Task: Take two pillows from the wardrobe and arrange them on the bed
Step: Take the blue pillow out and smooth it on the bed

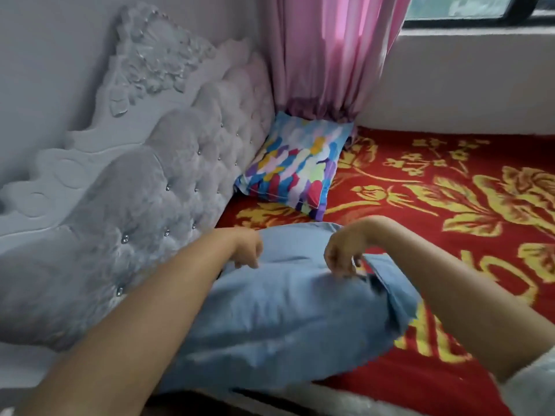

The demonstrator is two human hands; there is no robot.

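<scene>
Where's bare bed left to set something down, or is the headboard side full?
Headboard side is crowded: multicolored pillow in the corner, blue pillow under left hand and right hand. Free: a narrow strip between pillows, and red bedspread toward the window wall.

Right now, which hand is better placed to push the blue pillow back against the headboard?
Probably right. The right hand sits at the blue pillow's open edge, away from the headboard, so it can push toward it. The left hand lies on the headboard side.
</scene>
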